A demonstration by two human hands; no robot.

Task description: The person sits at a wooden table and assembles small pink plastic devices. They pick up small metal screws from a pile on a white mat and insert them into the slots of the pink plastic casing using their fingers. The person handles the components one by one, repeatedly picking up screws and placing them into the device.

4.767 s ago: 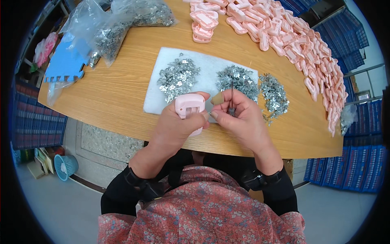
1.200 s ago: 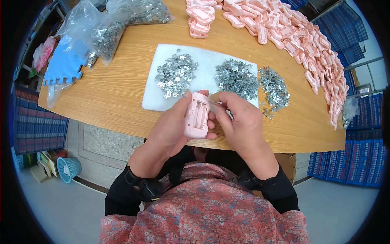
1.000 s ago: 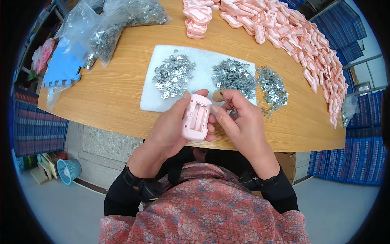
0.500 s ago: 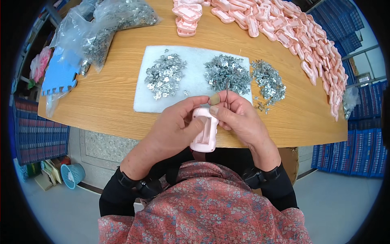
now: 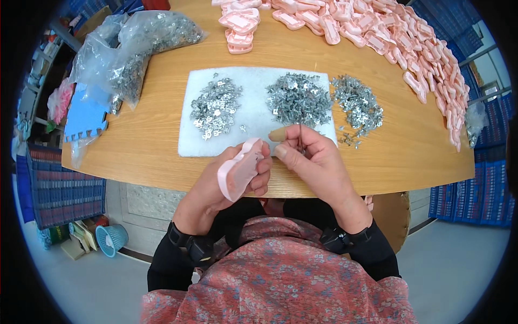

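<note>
My left hand (image 5: 208,181) is wrapped round a pale pink plastic shell (image 5: 241,170), which is tilted on edge with its curved rim toward the right hand. A little to the right, my right hand (image 5: 318,164) pinches thin dark tweezers (image 5: 300,135), whose tips point away from me. A tan cover (image 5: 278,135) sits on the right index fingertip. Whether a small metal piece is between those fingers is too small to tell. Beyond the hands, a white foam pad (image 5: 253,100) bears two heaps of small metal clips, a left heap (image 5: 217,105) and a right heap (image 5: 299,100).
A third clip heap (image 5: 358,105) lies on the wooden table (image 5: 410,146) beside the pad. Many pink shells (image 5: 377,32) cover the far right, with a short stack (image 5: 239,32) at the back. Clear bags of clips (image 5: 132,65) and a blue foam mat (image 5: 86,116) occupy the left.
The pink shell has moved left, away from my right hand, and turned so its battery recess no longer faces up. My right hand stays in nearly the same place with the tweezers.
</note>
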